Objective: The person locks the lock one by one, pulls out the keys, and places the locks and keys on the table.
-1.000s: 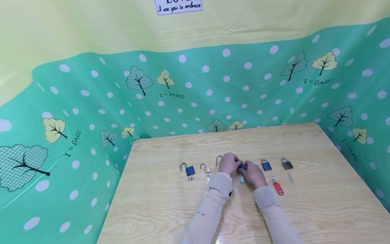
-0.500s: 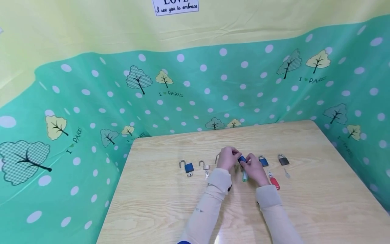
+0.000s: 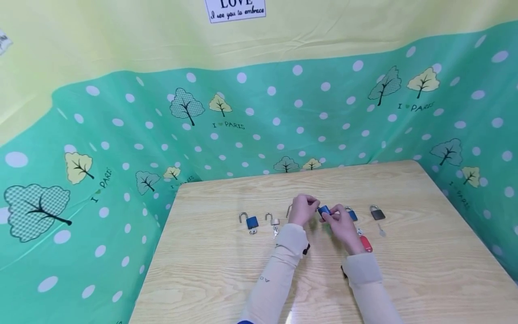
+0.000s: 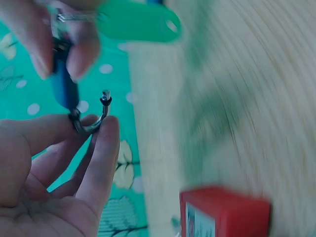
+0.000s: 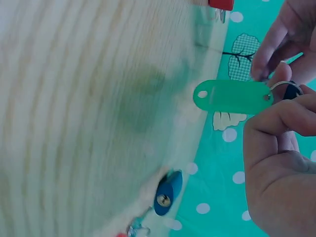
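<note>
Between both hands hangs a blue padlock (image 3: 324,210), above the table. Its steel shackle (image 4: 91,127) has one end out of the body, and fingers of my left hand (image 3: 302,209) pinch it at the bend. My right hand (image 3: 341,222) grips the blue body from the other side, thumb and finger around its key end. A green key tag (image 5: 234,96) dangles on a ring at those right fingers; in the head view it is hidden behind the hand. The key's blade is out of sight.
To the left lie an open blue padlock (image 3: 252,222) and a small silver padlock (image 3: 275,222), both with keys. A red padlock (image 4: 227,212) is near my left hand. To the right are another blue padlock (image 3: 352,216), a red key tag (image 3: 366,244), a dark padlock (image 3: 377,213) and a key (image 3: 381,231).
Both hands have lifted the blue padlock away from me and tilted it, so its blue face now shows. The green tag has gone behind the right hand in the head view.
</note>
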Demonstrator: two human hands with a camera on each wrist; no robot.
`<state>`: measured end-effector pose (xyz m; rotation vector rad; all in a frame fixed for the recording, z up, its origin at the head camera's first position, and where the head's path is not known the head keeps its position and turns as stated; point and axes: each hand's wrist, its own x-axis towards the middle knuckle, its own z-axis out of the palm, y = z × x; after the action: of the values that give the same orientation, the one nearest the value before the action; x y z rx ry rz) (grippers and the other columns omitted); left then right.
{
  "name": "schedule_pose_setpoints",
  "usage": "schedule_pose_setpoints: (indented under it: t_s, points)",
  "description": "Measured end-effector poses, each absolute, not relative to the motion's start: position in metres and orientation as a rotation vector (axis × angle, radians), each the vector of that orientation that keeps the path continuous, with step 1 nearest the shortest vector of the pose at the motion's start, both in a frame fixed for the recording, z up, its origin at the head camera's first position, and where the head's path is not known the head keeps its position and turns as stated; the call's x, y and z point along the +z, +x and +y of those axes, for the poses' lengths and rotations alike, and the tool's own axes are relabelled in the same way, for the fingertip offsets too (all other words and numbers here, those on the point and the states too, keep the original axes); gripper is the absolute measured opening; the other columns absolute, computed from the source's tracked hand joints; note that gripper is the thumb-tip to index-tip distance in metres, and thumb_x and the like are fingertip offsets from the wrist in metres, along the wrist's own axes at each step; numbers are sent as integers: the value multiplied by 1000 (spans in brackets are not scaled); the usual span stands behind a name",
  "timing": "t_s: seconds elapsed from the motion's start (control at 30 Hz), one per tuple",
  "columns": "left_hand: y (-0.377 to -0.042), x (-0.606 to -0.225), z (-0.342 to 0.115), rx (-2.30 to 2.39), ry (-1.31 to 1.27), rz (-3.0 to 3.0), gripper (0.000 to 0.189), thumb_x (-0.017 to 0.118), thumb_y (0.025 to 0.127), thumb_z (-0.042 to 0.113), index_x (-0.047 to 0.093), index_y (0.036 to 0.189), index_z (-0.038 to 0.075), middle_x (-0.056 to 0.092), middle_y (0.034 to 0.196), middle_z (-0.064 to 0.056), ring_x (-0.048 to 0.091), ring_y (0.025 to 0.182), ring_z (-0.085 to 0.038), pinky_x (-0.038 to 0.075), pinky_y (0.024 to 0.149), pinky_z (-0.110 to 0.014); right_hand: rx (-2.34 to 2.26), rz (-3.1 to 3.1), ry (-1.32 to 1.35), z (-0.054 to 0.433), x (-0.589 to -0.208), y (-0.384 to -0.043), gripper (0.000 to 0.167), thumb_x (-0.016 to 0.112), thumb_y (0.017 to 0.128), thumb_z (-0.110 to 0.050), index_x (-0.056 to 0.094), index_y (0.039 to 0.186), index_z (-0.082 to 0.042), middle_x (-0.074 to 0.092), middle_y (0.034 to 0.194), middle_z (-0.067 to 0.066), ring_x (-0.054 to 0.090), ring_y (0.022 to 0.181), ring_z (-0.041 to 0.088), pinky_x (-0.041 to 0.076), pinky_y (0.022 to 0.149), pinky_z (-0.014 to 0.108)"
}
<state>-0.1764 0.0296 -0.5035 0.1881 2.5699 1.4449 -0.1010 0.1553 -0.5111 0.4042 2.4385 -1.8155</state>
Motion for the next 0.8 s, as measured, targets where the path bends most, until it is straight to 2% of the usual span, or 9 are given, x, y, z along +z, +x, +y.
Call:
schedule_pose_setpoints:
  t_s: [0.1, 0.23, 0.37, 0.57, 0.8]
  points:
    - [-176, -502, 28, 1525, 195, 2453, 15, 66, 96, 18, 77, 103, 10, 73, 90, 0, 68, 74, -9, 53, 70, -23, -1879, 2381, 433, 155, -511, -100, 20, 52, 104, -20, 43, 110, -4, 72, 106, 22, 41, 52, 6, 34, 48, 20]
    - [-178, -503, 27, 1656, 191, 2300, 17, 62, 98, 13, 75, 108, 7, 71, 96, -2, 71, 78, -15, 56, 75, -25, -1921, 2333, 451, 154, -510, -100, 23, 52, 104, -21, 43, 114, -3, 71, 110, 23, 44, 55, 7, 36, 49, 19]
    - [-180, -505, 28, 1769, 195, 2151, 20, 62, 98, 8, 72, 113, 1, 73, 102, -7, 72, 84, -17, 59, 77, -27, -1956, 2312, 474, 154, -510, -99, 25, 54, 103, -23, 44, 113, -2, 73, 106, 20, 42, 54, 6, 34, 48, 19]
    - [-179, -509, 28, 1864, 196, 2049, 23, 66, 95, 11, 71, 116, 0, 74, 105, -12, 73, 89, -21, 60, 77, -27, -2057, 2226, 522, 154, -511, -98, 33, 60, 100, -30, 47, 113, -2, 77, 97, 8, 44, 54, 4, 36, 50, 19]
    - [-180, -506, 28, 1915, 239, 2016, 25, 68, 95, 16, 72, 115, 3, 75, 105, -9, 74, 87, -23, 59, 81, -31, -2133, 2183, 621, 151, -506, -96, 38, 61, 98, -38, 47, 115, -6, 77, 97, 3, 40, 52, 4, 33, 50, 19]
